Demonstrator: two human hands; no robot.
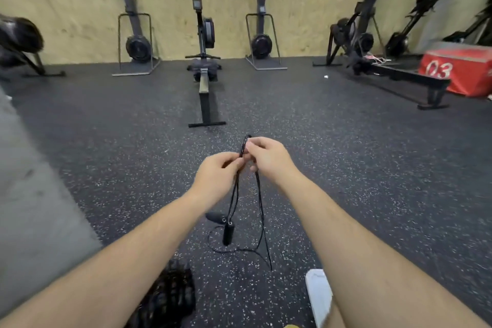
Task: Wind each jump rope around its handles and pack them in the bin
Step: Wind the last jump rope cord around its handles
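A thin black jump rope [262, 210] hangs from both my hands in front of me. My left hand [217, 177] pinches a few strands of the cord just below its folded top. My right hand [269, 157] pinches the same cord right beside it, fingers curled round it. Two black handles [226, 231] dangle below on the cord, close above the floor; loose loops of cord trail beneath them. A black mesh bin [165, 298] stands at the bottom of the view, partly hidden under my left forearm.
A rowing machine [203, 82] lies straight ahead on the speckled rubber floor. More rowers and ski machines line the far wall. A red box marked 03 [460, 72] sits at the right. A white shoe [318, 293] is near my right arm.
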